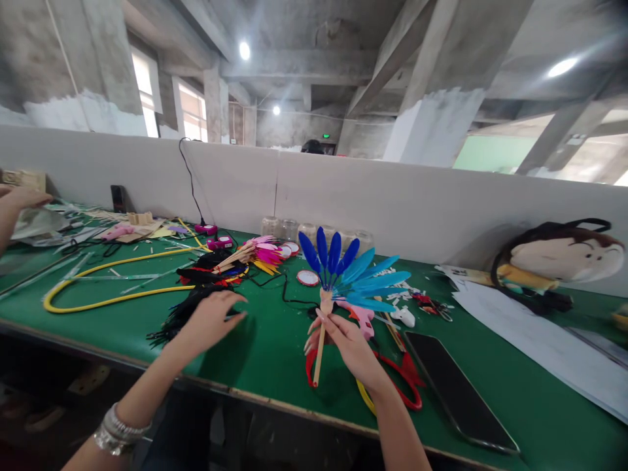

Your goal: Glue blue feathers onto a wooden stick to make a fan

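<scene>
My right hand [354,345] is closed round the pale wooden handle of a feather fan [326,302], held upright above the table. Its feathers spread out from the top of the handle, dark blue on the left and light blue on the right. Over by the pile of black feathers [177,322], my left hand [212,320] has its fingers apart and nothing visible in them. Whether it touches the black feathers I cannot tell. Behind that pile lie several wooden sticks [234,259] with pink and yellow feathers at their ends.
A black phone [456,389], a pink glue gun [362,319] and red-handled scissors [405,387] lie on the green table [267,333]. Glass jars [289,229] stand by the low partition [226,176]. A yellow tube [98,263] loops at left. Another person's hand [27,196] is far left.
</scene>
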`<action>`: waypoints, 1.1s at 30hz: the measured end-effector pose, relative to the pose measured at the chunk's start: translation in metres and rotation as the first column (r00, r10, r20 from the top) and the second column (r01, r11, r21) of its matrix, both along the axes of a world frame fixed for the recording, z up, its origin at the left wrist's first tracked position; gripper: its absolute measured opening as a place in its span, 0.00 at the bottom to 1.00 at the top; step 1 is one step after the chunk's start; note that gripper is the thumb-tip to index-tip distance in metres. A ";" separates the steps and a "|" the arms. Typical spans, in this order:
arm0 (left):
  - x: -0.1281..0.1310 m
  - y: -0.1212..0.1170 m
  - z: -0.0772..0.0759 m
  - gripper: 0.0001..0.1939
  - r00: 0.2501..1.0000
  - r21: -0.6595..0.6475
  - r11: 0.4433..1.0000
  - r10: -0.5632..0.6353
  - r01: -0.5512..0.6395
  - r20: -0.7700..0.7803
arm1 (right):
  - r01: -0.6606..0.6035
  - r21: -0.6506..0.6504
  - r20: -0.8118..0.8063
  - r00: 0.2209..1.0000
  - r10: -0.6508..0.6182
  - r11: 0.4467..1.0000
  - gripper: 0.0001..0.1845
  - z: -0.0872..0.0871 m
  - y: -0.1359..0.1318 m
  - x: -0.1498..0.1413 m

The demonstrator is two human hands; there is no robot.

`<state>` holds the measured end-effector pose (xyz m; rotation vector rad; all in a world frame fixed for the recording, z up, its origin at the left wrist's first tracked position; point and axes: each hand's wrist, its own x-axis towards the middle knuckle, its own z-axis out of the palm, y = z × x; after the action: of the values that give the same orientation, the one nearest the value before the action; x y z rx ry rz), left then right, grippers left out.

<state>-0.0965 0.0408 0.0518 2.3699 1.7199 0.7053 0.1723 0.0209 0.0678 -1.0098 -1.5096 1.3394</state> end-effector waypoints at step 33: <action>-0.044 0.105 0.001 0.17 0.915 0.045 0.946 0.322 -0.321 -0.244 | -0.046 0.040 0.079 0.996 0.043 0.998 0.18 0.005 -0.004 -0.001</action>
<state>-0.1408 0.1461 0.0531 2.2816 2.2503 0.4607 0.1718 0.0168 0.0725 -1.0183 -1.6206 1.3073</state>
